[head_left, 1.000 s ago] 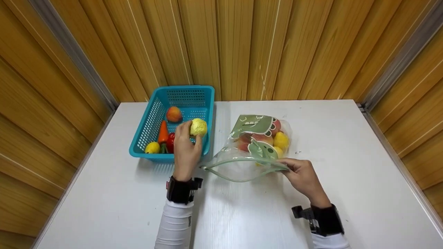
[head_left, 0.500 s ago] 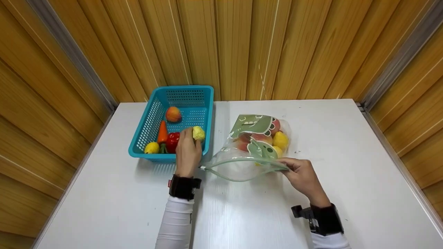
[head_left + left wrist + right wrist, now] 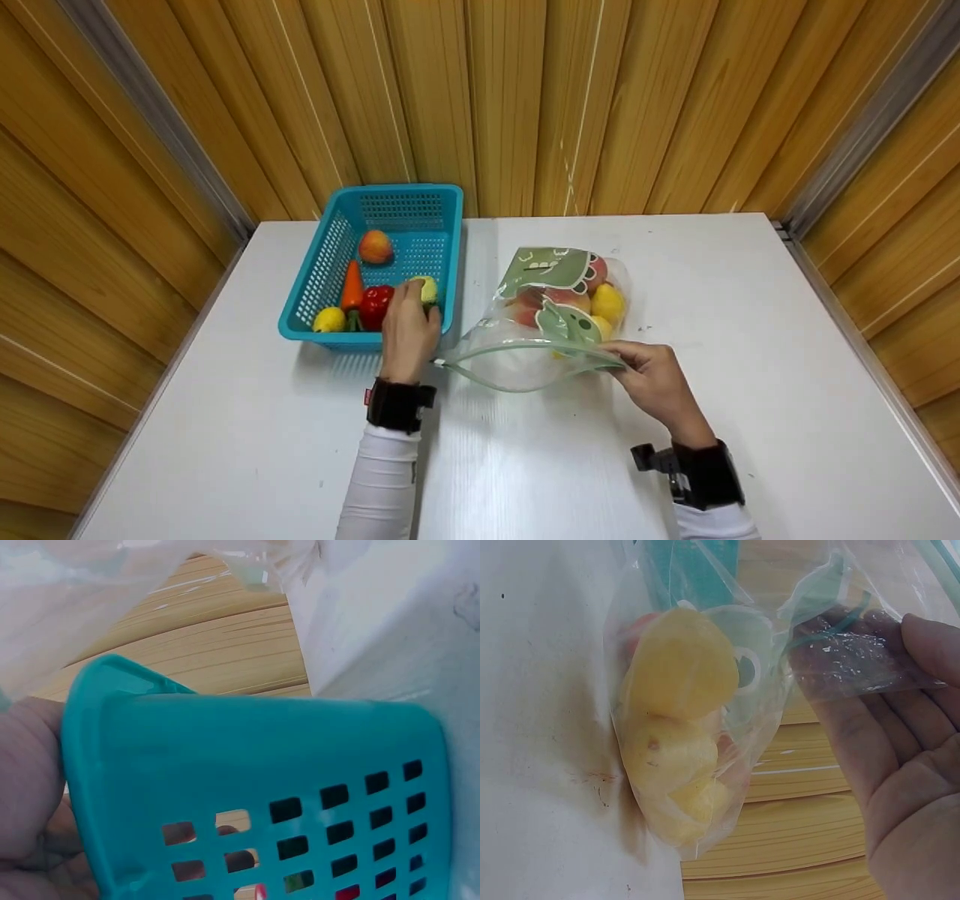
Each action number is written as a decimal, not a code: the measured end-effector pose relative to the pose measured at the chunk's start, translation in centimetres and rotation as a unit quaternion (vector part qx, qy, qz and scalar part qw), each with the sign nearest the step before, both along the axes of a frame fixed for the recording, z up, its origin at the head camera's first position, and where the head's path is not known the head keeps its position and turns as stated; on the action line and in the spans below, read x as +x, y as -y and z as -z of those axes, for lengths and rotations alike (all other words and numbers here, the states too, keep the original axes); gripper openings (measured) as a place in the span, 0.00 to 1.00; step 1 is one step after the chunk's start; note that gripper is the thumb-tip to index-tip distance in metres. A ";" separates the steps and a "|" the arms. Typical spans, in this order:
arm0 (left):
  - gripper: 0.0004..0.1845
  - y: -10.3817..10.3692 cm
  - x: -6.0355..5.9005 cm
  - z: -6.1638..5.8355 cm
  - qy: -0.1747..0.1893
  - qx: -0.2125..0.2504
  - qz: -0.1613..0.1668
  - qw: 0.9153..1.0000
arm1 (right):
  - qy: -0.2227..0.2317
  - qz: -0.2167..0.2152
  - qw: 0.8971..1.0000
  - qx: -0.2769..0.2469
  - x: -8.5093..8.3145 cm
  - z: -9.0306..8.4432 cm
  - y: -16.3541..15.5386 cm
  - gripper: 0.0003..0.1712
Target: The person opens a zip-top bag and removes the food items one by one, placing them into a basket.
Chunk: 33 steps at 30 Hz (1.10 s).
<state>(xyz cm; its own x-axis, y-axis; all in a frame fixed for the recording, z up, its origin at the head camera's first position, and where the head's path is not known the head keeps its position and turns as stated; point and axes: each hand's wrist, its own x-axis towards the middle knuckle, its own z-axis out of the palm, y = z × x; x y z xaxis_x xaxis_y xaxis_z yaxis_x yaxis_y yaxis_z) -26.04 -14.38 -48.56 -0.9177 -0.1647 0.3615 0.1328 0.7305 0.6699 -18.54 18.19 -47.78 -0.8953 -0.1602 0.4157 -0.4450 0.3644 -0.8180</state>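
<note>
Leftward of the left hand (image 3: 409, 330), the basket (image 3: 352, 339) holds a lemon (image 3: 329, 320) and, nearer the hand, a carrot (image 3: 352, 286) and a red pepper (image 3: 375, 306) partly covered by the fingers. A peach (image 3: 376, 247) lies beyond that hand. At its fingertips, within the basket, is a pale yellow-green ball (image 3: 425, 288), its near part hidden. Whether the fingers grip it cannot be told: they mask each other in the head view, and the left wrist view shows mostly basket wall, with the hand cut off at the edge.

Right of this hand lies the bag (image 3: 551, 270), mouth gaping. Printed panels partly cover the peaches (image 3: 568, 301) inside; yellow fruit (image 3: 608, 303) beyond the right hand (image 3: 656, 382) looks hazy through plastic. The right hand pinches the mouth's right end.
</note>
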 end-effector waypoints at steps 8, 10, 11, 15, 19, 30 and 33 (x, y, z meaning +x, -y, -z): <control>0.15 -0.7 1.3 -2.0 -0.056 0.000 0.039 0.998 | -0.005 -0.003 1.000 0.005 -0.1 -0.1 -0.1 0.10; 0.12 -1.1 2.0 -3.0 -0.084 0.006 0.067 0.994 | -0.009 -0.003 1.000 0.007 -0.2 0.0 -0.1 0.10; 0.10 -1.3 2.5 -3.5 -0.096 0.010 0.083 0.992 | -0.011 -0.002 1.000 0.009 -0.2 0.0 -0.1 0.10; 0.05 -2.2 4.5 -5.5 -0.123 0.036 0.180 0.975 | -0.012 0.001 1.000 0.008 -0.3 0.1 0.0 0.10; 0.04 -3.4 6.4 -6.7 -0.114 0.047 0.324 0.938 | 0.001 0.011 1.000 -0.001 -0.2 0.0 0.1 0.10; 0.07 -7.6 7.2 -4.8 -0.035 -0.146 0.379 0.913 | 0.002 0.019 1.000 -0.011 -0.1 0.1 0.3 0.09; 0.09 -8.8 6.7 -3.4 -0.053 -0.200 0.341 0.917 | 0.007 0.021 1.000 -0.009 -0.1 0.1 0.3 0.10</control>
<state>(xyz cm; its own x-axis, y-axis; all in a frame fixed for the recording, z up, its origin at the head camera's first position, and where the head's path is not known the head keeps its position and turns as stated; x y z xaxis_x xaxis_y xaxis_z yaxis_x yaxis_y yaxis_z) -19.32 -5.63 -45.17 -0.7145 0.5994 0.3607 0.6986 0.6386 0.3226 -18.65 17.92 -47.83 -0.9072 -0.1141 0.4048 -0.4172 0.3673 -0.8313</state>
